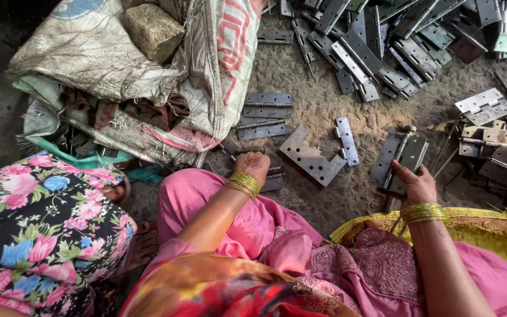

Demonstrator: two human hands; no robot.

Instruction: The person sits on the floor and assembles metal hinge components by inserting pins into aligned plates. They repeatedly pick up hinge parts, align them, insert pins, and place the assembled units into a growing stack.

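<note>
Pink lap [247, 229] nearest. Right hand [415, 182] clamps a stacked hinge [399, 158] with its pin, just right of the L-shaped plate [312, 157]. Left hand [254, 164] sits curled on hinge pieces [274, 179] left of that plate; grip unclear. Risks, I'd guess: pin slipping out, pinched fingers, sharp edges from the hinge pile [382, 47] beyond the plate.

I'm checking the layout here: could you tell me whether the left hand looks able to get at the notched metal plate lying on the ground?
Probably yes. The left hand rests just beside the notched plate, with only bare ground between them and nothing on top of it.
</note>
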